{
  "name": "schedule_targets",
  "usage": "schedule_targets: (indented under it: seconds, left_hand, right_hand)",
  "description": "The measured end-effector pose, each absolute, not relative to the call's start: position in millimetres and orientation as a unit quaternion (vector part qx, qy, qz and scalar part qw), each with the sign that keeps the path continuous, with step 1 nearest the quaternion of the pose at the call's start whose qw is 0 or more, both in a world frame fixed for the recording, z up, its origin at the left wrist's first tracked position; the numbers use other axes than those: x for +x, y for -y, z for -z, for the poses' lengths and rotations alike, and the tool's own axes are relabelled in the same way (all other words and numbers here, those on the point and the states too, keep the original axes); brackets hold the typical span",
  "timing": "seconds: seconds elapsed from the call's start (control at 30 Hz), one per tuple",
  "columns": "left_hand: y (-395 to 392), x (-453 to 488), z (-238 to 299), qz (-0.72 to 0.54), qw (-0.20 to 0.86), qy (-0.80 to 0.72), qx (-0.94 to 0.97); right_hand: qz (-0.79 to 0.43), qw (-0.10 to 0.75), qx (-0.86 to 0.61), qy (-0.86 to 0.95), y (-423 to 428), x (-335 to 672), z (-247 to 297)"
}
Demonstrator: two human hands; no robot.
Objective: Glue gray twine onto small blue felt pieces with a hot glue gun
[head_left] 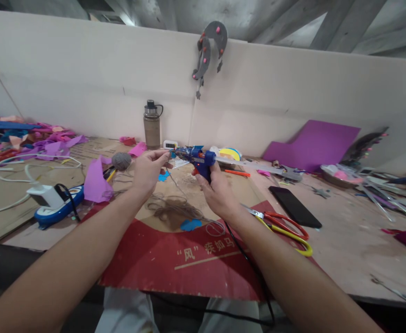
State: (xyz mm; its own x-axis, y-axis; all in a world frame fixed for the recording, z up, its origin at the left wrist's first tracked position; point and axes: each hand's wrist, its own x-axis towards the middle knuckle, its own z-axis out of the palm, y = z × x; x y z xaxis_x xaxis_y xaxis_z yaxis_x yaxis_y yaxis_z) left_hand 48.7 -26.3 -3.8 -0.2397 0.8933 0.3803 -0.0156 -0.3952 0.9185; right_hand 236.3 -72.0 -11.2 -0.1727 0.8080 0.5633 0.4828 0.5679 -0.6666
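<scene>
My right hand [218, 187] is wrapped round the handle of a blue hot glue gun [198, 157], raised above the table with its nozzle pointing left. A long clear glue stick [244, 163] sticks out of its back. At the nozzle, my left hand [148, 170] pinches a small blue felt piece [173, 154], mostly hidden by the fingers. Grey yarn [177, 185] hangs beneath those fingers and runs down to a loose tangle on the cardboard. Blue felt cutouts [191, 225] lie by the tangle. A grey yarn ball [121, 161] sits behind my left wrist.
Scissors [286, 226] with red and yellow handles and a black phone [295, 206] lie right of my right forearm. A blue power strip [59, 208] is at left. A bottle [152, 125] stands at the back. The gun's black cord [248, 263] drops over the front edge.
</scene>
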Motion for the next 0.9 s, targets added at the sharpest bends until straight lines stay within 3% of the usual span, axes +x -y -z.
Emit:
schedule_targets:
  seconds: [0.9]
  left_hand:
    - [26.8, 48.1, 3.4, -0.661, 0.323, -0.435, 0.520]
  right_hand:
    - [-0.116, 0.488, -0.436, 0.747, 69.4, 236.8, 15.3]
